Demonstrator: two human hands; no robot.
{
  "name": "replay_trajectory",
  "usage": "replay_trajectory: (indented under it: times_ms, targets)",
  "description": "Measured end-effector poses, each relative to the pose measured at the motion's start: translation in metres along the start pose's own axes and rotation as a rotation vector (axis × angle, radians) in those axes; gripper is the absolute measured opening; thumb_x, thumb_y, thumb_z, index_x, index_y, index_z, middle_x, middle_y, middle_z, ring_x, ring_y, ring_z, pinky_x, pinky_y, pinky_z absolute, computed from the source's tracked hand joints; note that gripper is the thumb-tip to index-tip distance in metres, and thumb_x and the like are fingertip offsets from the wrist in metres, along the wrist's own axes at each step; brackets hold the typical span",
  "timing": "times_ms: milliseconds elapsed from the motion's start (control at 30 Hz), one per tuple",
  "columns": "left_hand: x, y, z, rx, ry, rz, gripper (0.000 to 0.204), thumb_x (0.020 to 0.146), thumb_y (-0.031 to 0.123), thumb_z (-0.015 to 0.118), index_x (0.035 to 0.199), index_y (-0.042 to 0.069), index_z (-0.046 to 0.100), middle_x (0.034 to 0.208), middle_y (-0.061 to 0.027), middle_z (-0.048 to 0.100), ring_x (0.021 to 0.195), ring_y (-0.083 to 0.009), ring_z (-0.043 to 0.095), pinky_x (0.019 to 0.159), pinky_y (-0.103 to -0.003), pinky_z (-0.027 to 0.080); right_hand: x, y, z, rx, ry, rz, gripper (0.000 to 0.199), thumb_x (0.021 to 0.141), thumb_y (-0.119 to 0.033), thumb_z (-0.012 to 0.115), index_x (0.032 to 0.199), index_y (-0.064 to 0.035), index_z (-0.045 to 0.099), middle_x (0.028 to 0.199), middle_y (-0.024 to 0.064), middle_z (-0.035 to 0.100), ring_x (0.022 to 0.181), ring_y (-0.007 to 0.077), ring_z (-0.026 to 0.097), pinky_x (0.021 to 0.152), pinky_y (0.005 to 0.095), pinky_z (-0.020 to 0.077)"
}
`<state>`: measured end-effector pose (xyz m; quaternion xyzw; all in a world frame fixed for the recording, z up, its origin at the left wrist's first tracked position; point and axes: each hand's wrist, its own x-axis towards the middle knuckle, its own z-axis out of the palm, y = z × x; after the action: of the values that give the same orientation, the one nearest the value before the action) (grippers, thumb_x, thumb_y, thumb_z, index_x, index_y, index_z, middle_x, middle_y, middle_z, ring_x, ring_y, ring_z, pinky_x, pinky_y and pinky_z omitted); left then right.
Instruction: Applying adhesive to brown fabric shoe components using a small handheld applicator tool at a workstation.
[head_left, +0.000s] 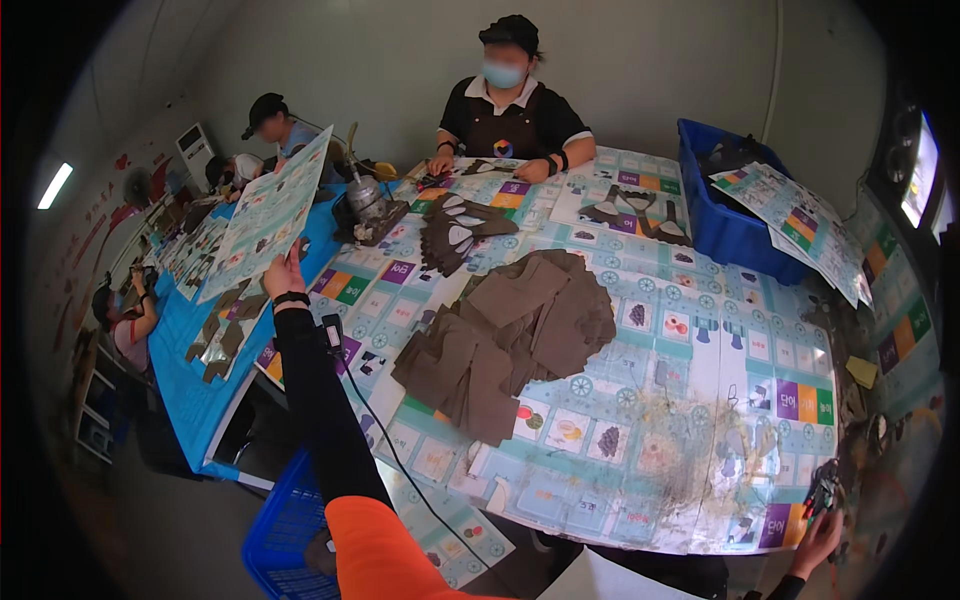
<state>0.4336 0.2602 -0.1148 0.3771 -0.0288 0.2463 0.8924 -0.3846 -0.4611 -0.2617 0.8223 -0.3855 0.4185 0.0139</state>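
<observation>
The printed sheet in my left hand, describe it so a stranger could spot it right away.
Start at the big table covered in game-board print, then look past its left edge, above the blue-covered bench. There the left hand holds up a large printed sheet by its lower corner: it alone is tilted in the air, while the others lie flat.

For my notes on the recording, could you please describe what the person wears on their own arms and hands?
The left arm has a tight black sleeve below an orange upper sleeve, with a black wristband at the left hand. A thin black cable runs along that arm. The right hand is bare, with a dark cuff at its wrist.
</observation>
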Motion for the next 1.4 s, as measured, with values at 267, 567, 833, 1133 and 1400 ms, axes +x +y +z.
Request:
replay_trajectory:
  times_ms: [267,567,833,1133,1400]
  targets:
    - [-0.169,0.085,-0.113,0.047,-0.231,0.038,0.033,0.097,0.003,0.055,0.128,-0.005,0.051,0.130,-0.0157,0.059,0.118,-0.0235,0.059,0.101,-0.035,0.048,0.017,-0.005,0.023,0.314,0.159,0.070,0.016,0.097,-0.006,0.058,0.084,0.0009,0.050,0.067,0.0039,0.041,0.061,0.0106,0.038,0.055,0.0292,0.0352]
    - [-0.429,0.188,-0.015,0.314,-0.423,-0.305,0.039,0.101,0.009,0.049,0.136,-0.006,0.046,0.129,-0.0183,0.059,0.114,-0.0248,0.061,0.097,-0.037,0.049,0.054,-0.106,-0.001,0.633,0.071,-0.004,0.026,0.082,0.003,0.065,0.068,-0.0021,0.043,0.062,0.0048,0.038,0.054,0.0139,0.038,0.051,0.0295,0.0291]
    - [-0.463,0.073,0.105,0.461,-0.678,-0.723,0.034,0.099,0.010,0.052,0.128,-0.008,0.054,0.118,-0.0148,0.065,0.106,-0.0219,0.065,0.093,-0.031,0.049,0.019,-0.099,-0.006,0.760,-0.061,0.085,0.025,0.078,0.001,0.065,0.065,-0.0027,0.043,0.060,0.0067,0.041,0.052,0.0181,0.041,0.049,0.0311,0.0300]
    - [-0.454,-0.078,0.208,0.461,-1.121,-1.007,0.041,0.100,0.011,0.054,0.136,-0.006,0.049,0.130,-0.0112,0.061,0.116,-0.0202,0.060,0.101,-0.033,0.044,0.016,-0.071,-0.012,0.826,-0.056,0.158,0.023,0.075,0.000,0.066,0.064,-0.0027,0.045,0.060,0.0074,0.044,0.051,0.0196,0.043,0.049,0.0319,0.0310]
    - [-0.467,-0.173,0.261,0.508,-1.188,-1.150,0.039,0.099,0.013,0.056,0.134,-0.004,0.051,0.123,-0.0095,0.064,0.109,-0.0191,0.063,0.094,-0.032,0.050,0.017,-0.074,-0.008,0.811,-0.071,0.059,0.025,0.069,0.001,0.067,0.061,-0.0041,0.043,0.055,0.0088,0.043,0.050,0.0262,0.045,0.047,0.0356,0.0307]
